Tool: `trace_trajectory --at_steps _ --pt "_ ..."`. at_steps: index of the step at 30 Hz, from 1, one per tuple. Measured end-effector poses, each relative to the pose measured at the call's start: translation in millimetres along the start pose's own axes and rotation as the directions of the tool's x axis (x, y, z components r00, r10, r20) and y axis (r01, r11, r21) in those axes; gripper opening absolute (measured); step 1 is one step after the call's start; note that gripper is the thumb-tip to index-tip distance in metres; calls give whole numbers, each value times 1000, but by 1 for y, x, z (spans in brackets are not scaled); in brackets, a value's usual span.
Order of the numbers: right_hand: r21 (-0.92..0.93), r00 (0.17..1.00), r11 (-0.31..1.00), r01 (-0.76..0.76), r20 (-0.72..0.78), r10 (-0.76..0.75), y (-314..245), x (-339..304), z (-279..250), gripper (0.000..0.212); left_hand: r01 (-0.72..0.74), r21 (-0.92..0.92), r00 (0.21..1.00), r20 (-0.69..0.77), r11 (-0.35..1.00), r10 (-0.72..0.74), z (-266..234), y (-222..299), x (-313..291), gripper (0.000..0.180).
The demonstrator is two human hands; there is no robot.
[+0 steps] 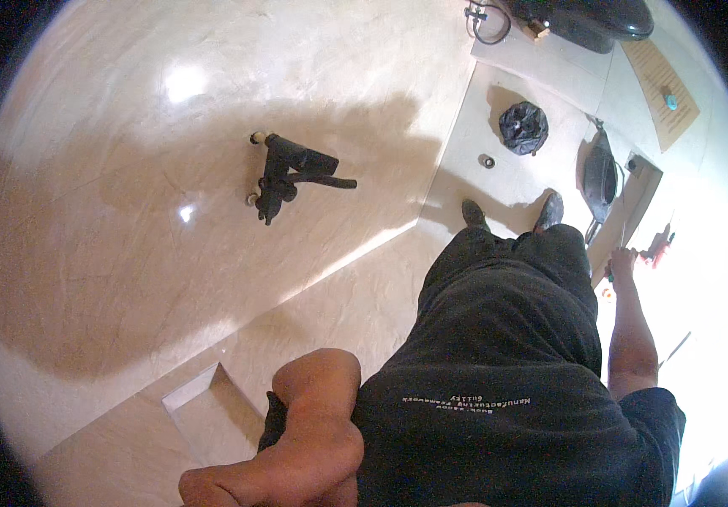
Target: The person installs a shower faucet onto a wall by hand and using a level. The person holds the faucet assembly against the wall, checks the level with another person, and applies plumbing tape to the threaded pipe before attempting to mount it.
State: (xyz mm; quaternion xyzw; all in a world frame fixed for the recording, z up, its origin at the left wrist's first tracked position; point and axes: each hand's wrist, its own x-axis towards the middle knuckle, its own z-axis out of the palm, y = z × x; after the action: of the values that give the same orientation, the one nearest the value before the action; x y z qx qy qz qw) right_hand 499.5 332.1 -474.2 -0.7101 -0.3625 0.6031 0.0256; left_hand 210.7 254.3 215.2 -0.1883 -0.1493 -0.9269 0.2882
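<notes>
On the right side of the head view, my right hand [623, 260] is closed around a thin tool. A slim shaft seems to rise from the fist and something dark green shows below it; the exact kind is too small to make out. Close beside this hand lies a red-handled item [656, 251], partly lost in glare. A long brown box or board [639, 201] is just beyond the fist. My left arm [313, 431] is bent at the lower left, and no left fingers can be made out.
A black wall-mounted tap fitting [283, 173] juts from the beige wall, with a recessed niche [212, 406] lower down. Around my feet are a floor drain [486, 161], a black plastic bag [523, 128] and a black pouch [601, 173]. Farther off are cardboard [655, 84] and a black toilet [605, 19].
</notes>
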Motion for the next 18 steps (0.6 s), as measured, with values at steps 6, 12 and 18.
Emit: trace_trajectory --at_steps 6,12,18 --pt "-51 989 999 5 149 2 -11 -6 6 10 -15 35 991 -129 999 20 -9 16 19 9" --pt "20 972 1000 -15 236 10 -63 -3 30 11 -147 -174 882 422 974 208 -57 41 50 21" --pt "-146 953 963 226 240 -187 -110 -6 75 10 -95 -338 656 687 936 314 -83 45 90 28"
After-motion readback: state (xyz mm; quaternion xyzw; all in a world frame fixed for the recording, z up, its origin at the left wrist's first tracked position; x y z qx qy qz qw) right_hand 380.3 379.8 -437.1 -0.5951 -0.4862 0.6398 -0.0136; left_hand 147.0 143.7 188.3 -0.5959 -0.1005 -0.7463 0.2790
